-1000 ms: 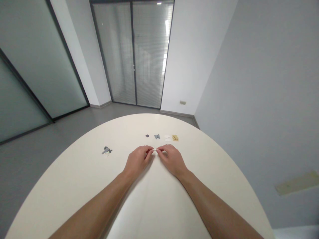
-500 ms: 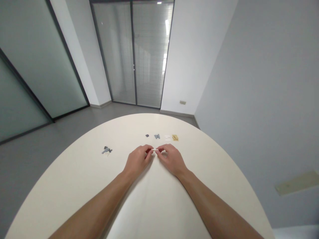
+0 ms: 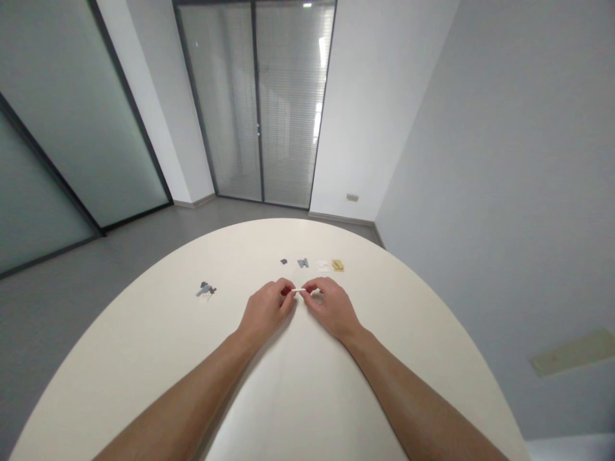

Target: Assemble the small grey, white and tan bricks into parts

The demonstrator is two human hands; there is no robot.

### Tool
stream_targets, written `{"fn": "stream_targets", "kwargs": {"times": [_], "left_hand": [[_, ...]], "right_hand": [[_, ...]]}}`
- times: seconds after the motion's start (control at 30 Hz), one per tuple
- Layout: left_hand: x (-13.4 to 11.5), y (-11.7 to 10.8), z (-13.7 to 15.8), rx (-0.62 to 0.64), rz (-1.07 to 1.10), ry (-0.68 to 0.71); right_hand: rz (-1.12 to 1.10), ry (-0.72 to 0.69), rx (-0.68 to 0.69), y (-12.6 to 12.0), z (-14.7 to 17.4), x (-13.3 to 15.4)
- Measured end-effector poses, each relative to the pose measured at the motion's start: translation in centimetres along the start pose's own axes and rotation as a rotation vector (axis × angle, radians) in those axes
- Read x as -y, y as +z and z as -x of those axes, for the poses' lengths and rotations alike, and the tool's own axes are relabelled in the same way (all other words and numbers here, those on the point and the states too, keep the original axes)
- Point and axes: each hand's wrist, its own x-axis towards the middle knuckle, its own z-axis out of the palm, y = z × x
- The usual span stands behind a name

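Between my two hands is a small, thin white piece (image 3: 298,290), too small to name more exactly. My left hand (image 3: 269,306) pinches its left end between thumb and fingers. At its right end, the thumb and fingers of my right hand (image 3: 329,306) are closed in the same way. Just beyond the hands lie a small dark piece (image 3: 284,261), some blue-grey pieces (image 3: 302,263), a white piece (image 3: 322,266) and a yellow piece (image 3: 338,265) in a row.
A little pile of grey, dark and white pieces (image 3: 205,291) lies left of my hands. Everything rests on a round, cream-white table (image 3: 154,358). Past its far edge are a glass door (image 3: 283,115) and pale walls (image 3: 504,160).
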Motion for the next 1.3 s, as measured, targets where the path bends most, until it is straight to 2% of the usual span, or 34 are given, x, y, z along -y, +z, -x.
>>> {"fn": "stream_targets", "kwargs": {"times": [1.3], "left_hand": [[0.07,0.0,0.01,-0.011,0.03,-0.018]], "right_hand": [[0.002,0.023,0.025,0.03,0.02,-0.07]]}}
